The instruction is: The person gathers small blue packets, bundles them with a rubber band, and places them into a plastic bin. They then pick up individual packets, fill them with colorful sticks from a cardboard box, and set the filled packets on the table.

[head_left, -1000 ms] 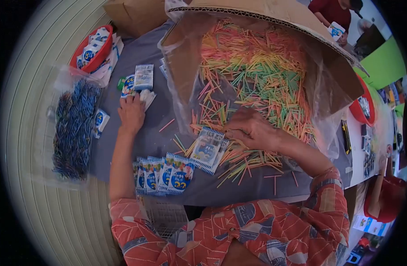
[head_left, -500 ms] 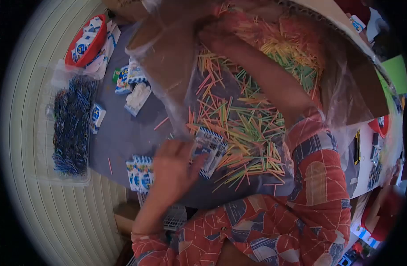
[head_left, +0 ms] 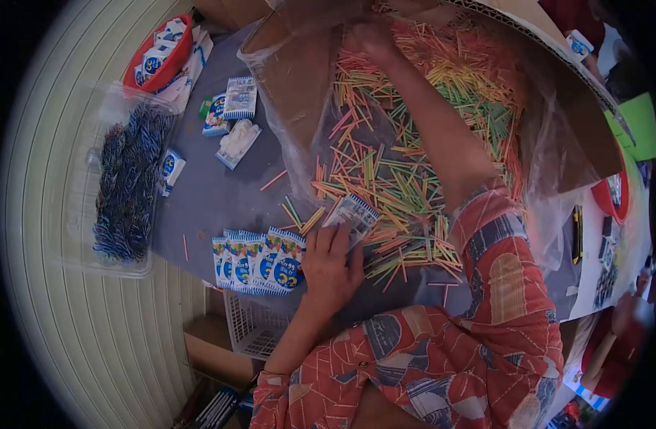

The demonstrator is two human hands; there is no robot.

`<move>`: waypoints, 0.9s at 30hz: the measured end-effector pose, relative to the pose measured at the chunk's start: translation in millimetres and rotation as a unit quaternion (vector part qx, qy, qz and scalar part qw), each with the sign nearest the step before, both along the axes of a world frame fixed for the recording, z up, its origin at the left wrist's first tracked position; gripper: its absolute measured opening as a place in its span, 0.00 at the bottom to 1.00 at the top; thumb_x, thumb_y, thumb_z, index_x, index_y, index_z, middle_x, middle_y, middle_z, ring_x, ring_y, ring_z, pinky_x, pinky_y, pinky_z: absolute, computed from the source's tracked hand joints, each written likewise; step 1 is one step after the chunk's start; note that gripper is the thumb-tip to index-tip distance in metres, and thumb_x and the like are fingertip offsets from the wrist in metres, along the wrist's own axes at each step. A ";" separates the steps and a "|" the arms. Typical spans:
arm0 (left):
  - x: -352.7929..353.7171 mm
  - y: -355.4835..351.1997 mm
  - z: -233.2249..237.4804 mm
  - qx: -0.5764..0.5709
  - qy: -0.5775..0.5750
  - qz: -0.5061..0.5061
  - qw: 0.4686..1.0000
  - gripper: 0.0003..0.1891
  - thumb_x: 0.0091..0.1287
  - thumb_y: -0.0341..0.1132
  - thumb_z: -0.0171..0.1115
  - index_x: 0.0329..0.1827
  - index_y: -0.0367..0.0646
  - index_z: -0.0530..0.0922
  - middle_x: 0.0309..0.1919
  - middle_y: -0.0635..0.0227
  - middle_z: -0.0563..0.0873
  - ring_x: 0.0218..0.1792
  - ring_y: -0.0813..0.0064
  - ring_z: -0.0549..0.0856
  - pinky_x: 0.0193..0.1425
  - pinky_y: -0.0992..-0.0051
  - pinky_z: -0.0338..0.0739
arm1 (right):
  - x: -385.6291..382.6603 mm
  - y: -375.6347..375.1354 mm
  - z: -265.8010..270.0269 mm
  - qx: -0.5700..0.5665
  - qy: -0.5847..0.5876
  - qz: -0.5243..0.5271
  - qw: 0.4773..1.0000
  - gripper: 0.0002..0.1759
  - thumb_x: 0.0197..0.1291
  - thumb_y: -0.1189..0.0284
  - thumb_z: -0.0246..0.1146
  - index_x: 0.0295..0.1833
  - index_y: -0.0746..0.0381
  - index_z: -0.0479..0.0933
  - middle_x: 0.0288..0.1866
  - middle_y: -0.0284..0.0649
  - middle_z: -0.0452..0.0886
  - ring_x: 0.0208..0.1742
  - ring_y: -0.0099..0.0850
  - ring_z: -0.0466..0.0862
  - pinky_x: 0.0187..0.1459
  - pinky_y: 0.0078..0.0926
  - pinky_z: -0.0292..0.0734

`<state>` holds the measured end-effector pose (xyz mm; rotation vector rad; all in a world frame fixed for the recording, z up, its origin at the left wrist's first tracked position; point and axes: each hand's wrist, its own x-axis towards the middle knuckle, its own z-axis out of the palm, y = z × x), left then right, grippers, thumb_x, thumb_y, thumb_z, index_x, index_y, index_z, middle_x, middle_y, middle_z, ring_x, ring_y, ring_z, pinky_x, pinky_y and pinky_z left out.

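My left hand (head_left: 333, 268) lies on the table with its fingers stretched out. Its fingertips touch a small printed packet (head_left: 355, 217), lying back side up at the edge of the loose sticks. Just left of this hand is an overlapping row of blue-and-white packets (head_left: 260, 261). My right hand (head_left: 371, 39) reaches far into a big cardboard box lined with clear plastic, among thin coloured sticks (head_left: 478, 68). It is small and dim there, and its fingers cannot be made out. More pink, yellow and green sticks (head_left: 392, 189) spread from the box over the table.
At left stands a clear plastic tub (head_left: 138, 268) of dark twisted strands. A red bowl (head_left: 133, 80) of packets is behind it. Several single packets (head_left: 240, 99) lie on the grey table. The cardboard box (head_left: 582, 139) rises at right. A white basket (head_left: 238, 325) sits below the table edge.
My left hand has moved right and flattened beside the packet, uncovering more of the packet row. My right hand stays inside the box. The whole view has shifted slightly.
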<state>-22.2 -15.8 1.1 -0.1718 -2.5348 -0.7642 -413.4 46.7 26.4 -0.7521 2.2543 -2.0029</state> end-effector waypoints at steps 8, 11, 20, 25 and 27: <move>0.6 -7.9 -20.0 0.034 0.043 -0.008 0.998 0.10 0.56 0.26 0.70 0.41 0.35 0.85 0.39 0.60 0.82 0.40 0.55 0.82 0.43 0.61 0.78 | 48.2 43.4 20.0 -0.053 -0.097 -0.053 0.992 0.12 0.74 0.61 0.56 0.42 0.55 0.80 0.24 0.25 0.69 0.24 0.21 0.71 0.28 0.23 0.70; 0.6 -7.7 -3.8 0.072 -0.015 -0.024 0.997 0.08 0.58 0.26 0.69 0.40 0.36 0.85 0.38 0.60 0.83 0.39 0.56 0.82 0.43 0.63 0.78 | 70.1 65.2 0.0 -0.067 -0.178 -0.077 0.979 0.11 0.74 0.66 0.59 0.39 0.59 0.81 0.25 0.31 0.81 0.23 0.19 0.73 0.24 0.24 0.69; -0.9 -20.6 -11.0 0.170 0.014 -0.034 0.985 0.05 0.59 0.24 0.69 0.38 0.37 0.85 0.36 0.61 0.83 0.39 0.58 0.82 0.42 0.64 0.77 | 207.1 119.8 7.2 -0.112 -0.162 0.141 0.970 0.28 0.79 0.50 0.46 0.45 0.65 0.77 0.28 0.42 0.85 0.36 0.36 0.87 0.47 0.36 0.81; 4.7 -11.5 -4.9 0.040 -0.032 -0.021 0.998 0.08 0.57 0.23 0.67 0.40 0.39 0.85 0.37 0.60 0.83 0.40 0.56 0.83 0.42 0.59 0.78 | 267.8 121.2 7.3 -0.181 -0.206 0.131 0.953 0.27 0.79 0.51 0.46 0.46 0.66 0.76 0.29 0.43 0.84 0.41 0.40 0.87 0.57 0.40 0.78; 4.0 -14.6 -0.1 0.041 -0.043 -0.022 0.998 0.07 0.58 0.23 0.68 0.40 0.37 0.85 0.34 0.60 0.82 0.36 0.59 0.83 0.39 0.63 0.77 | 274.6 118.9 -0.1 -0.167 -0.192 0.117 0.960 0.27 0.79 0.51 0.46 0.47 0.66 0.76 0.30 0.43 0.84 0.42 0.40 0.87 0.57 0.40 0.77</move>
